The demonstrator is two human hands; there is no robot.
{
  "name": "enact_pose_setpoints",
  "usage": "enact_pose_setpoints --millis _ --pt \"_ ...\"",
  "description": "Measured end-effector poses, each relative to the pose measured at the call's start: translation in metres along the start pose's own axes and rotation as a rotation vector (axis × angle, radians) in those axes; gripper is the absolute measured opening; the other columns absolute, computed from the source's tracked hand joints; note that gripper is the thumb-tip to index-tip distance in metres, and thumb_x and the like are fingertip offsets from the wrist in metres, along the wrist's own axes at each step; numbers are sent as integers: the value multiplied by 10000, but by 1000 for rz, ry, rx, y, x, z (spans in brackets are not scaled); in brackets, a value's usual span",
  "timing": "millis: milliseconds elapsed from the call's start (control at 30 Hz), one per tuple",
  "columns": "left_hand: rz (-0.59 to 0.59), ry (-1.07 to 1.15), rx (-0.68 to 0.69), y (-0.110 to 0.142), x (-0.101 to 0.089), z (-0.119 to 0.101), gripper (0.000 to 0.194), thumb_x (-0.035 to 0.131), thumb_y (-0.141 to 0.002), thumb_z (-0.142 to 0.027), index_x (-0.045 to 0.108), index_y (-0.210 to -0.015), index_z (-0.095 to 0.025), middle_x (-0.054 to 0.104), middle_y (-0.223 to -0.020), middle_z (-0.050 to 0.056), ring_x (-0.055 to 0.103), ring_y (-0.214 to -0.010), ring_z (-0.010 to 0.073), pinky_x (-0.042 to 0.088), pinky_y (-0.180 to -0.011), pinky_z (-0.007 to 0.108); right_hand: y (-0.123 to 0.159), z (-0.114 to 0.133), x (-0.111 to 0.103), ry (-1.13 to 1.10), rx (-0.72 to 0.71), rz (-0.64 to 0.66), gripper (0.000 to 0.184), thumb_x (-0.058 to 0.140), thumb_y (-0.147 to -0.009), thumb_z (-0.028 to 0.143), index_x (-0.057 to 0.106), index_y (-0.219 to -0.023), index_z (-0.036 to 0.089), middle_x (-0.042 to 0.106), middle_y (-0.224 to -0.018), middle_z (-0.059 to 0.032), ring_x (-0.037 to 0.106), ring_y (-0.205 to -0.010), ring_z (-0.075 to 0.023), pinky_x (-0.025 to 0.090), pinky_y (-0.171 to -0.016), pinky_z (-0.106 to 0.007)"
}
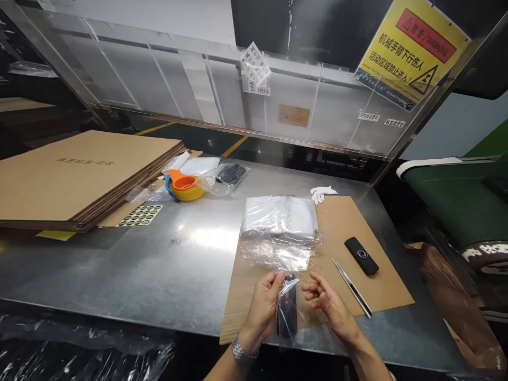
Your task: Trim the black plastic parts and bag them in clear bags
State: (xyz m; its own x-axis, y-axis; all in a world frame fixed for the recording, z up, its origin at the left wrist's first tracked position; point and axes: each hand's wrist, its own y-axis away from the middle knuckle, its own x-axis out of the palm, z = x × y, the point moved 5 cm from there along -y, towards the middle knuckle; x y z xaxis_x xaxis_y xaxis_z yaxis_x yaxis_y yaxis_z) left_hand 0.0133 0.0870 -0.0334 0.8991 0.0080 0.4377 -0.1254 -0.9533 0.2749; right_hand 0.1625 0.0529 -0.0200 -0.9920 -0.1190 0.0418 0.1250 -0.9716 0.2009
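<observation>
My left hand pinches the top of a clear plastic bag that holds a dark flat device, above the near edge of a brown cardboard sheet. Just to the right of the bag, my right hand has its fingers curled and apart, close to the bag but not gripping it. A stack of clear plastic bags lies just beyond my hands. On the sheet to the right rests another black device beside a thin metal blade-like tool.
A stack of flat cardboard fills the left of the metal table. Orange and yellow cups, a bagged dark item, a sticker sheet and a white glove lie further back. A green conveyor stands at right.
</observation>
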Motion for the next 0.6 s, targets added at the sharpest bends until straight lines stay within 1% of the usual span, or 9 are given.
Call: enact_pose_setpoints --millis 33,100,167,233,300,433,500,567,600 --pt "-35 26 3 0 -2 1 309 633 -734 -445 616 -762 -137 560 -607 -14 451 -482 71 368 -470 186 6 -10 7 -107 77 14 769 554 -693 698 457 -1230 157 612 -1004 -118 560 -840 -186 427 -701 -293" --pt "-96 65 18 2 -5 1 323 644 -719 -455 620 -778 -138 558 -589 -18 456 -475 75 376 -465 190 17 -28 23 -280 216 20 650 648 -683 612 540 -1126 149 635 -867 -85 556 -700 -143 409 -606 -248" --pt "-156 81 45 4 -8 2 344 651 -705 -468 633 -795 -135 559 -567 -21 463 -472 82 382 -463 195 25 -38 35 -333 269 -8 502 676 -696 548 612 -979 138 614 -729 -43 510 -577 -102 377 -536 -220" --pt "-219 73 82 5 -12 2 352 674 -682 -462 648 -797 -130 588 -593 -11 485 -498 89 395 -480 196 27 -42 40 -318 244 -63 423 692 -690 523 647 -848 133 583 -658 -18 482 -548 -92 370 -527 -216" --pt "-272 51 119 7 -16 2 341 693 -669 -443 656 -791 -127 626 -655 8 520 -553 102 417 -521 201 26 -40 39 -284 191 -134 391 702 -681 510 661 -780 134 583 -661 -17 492 -593 -106 381 -566 -224" --pt "-332 5 170 9 -25 3 315 664 -709 -425 644 -792 -122 633 -704 26 552 -633 131 443 -587 227 19 -32 31 -181 83 -228 376 705 -682 491 664 -799 136 605 -701 -23 498 -663 -135 383 -629 -246" --pt "-366 -13 203 12 -31 5 305 645 -736 -412 619 -875 -142 621 -774 20 554 -690 128 448 -639 230 16 -28 27 -130 49 -246 363 693 -693 488 642 -745 133 569 -642 -4 463 -613 -124 361 -589 -239" --pt "-454 -89 307 21 -39 5 316 629 -759 -394 559 -988 -187 585 -853 1 540 -759 115 439 -705 220 13 -23 25 -81 17 -267 366 670 -709 497 595 -667 142 495 -571 26 402 -554 -105 322 -535 -229" --pt "-490 -141 367 27 -42 4 308 619 -770 -388 534 -1004 -206 564 -858 -10 530 -774 109 432 -727 215 12 -21 24 -57 0 -278 371 662 -715 500 569 -639 149 461 -552 37 377 -540 -100 307 -521 -227"
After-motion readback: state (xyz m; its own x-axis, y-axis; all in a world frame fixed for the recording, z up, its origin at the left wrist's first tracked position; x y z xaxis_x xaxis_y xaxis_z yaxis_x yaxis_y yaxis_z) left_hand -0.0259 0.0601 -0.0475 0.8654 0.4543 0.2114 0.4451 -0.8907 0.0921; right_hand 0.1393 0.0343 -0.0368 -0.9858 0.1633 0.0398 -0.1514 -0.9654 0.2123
